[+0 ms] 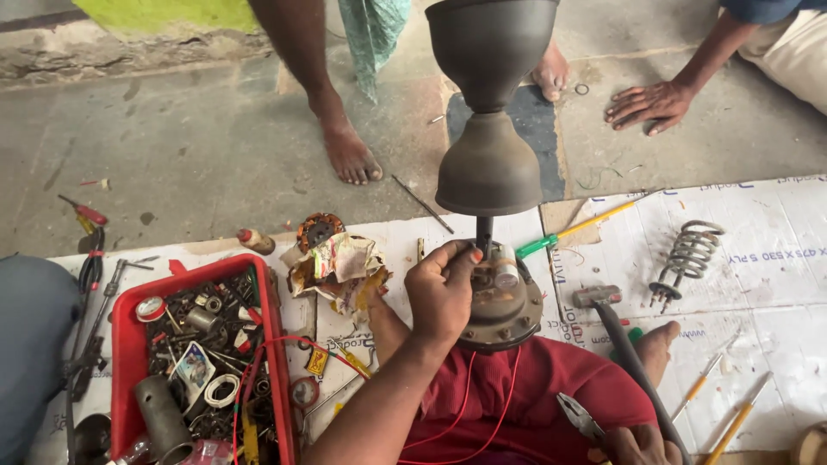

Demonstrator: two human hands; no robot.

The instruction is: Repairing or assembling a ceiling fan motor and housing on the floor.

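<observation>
A rusty ceiling fan motor (508,314) rests on the red cloth (551,387) over my lap. Its dark rod rises to two bell-shaped metal cups (488,164). My left hand (441,293) grips the top of the motor at the base of the rod, fingers curled beside a small grey capacitor (506,274). Thin red wires (469,405) trail from under the motor across the cloth. My right hand (636,445) sits at the bottom edge, closed around the handles of grey pliers (575,417).
A red tray (129,344) of metal parts stands at left. A hammer (603,301), a coil heating element (687,258) and screwdrivers (586,226) lie on white cardboard at right. Another person's bare feet (349,155) and someone's hand (646,103) rest on the concrete floor beyond.
</observation>
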